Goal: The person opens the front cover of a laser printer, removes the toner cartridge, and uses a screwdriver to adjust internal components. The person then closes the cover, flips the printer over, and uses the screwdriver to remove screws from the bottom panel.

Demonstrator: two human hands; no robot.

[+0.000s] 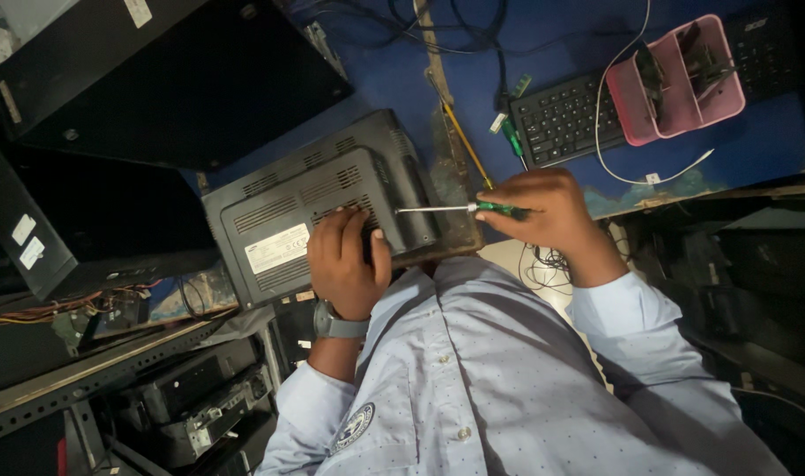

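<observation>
A dark grey monitor [305,198] lies with its vented back toward me at the edge of a blue table [393,79]. My left hand [345,260], with a watch on the wrist, presses flat against the monitor's back beside a white label. My right hand [552,211] grips a green-handled screwdriver [460,209]. The metal shaft points left and its tip meets the monitor's raised rear housing.
A black keyboard [561,115] and a pink divided organiser [675,79] lie on the table at the right, with a white cable looping past them. A yellow-handled tool [464,141] lies behind the monitor. Black computer cases [173,79] stand at left. Shelves with devices sit below.
</observation>
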